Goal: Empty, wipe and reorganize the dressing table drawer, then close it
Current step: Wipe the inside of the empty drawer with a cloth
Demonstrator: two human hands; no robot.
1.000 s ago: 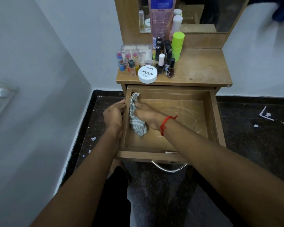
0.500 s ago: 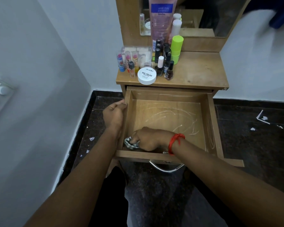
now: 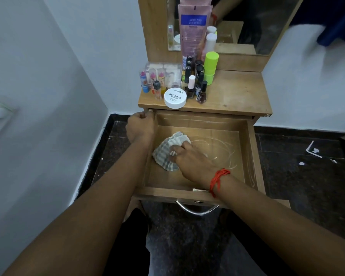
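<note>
The wooden drawer (image 3: 249, 148) of the dressing table is pulled out, holding nothing but a cloth. My right hand (image 3: 189, 156), with a red thread on its wrist, presses a striped grey-and-white cloth (image 3: 165, 154) onto the drawer floor left of the middle. White streaks mark the floor to the right of the cloth. My left hand (image 3: 139, 126) grips the drawer's left wall near its far corner. The tabletop (image 3: 233, 96) carries the cosmetics: a white nail polish tub (image 3: 175, 97), several small bottles (image 3: 195, 84), lipsticks (image 3: 149, 80), a green container (image 3: 211, 65) and a tall pink tube (image 3: 193, 30).
A mirror (image 3: 247, 22) stands behind the tabletop. White walls close in on the left and behind. The dark stone floor (image 3: 307, 176) has paper scraps at the right. A metal handle (image 3: 196, 209) hangs under the drawer's front edge. My knees are below the drawer.
My right hand swept the cloth from the left wall down to the front left corner, then up to the left middle of the floor. My left hand slid along the left wall toward the table.
</note>
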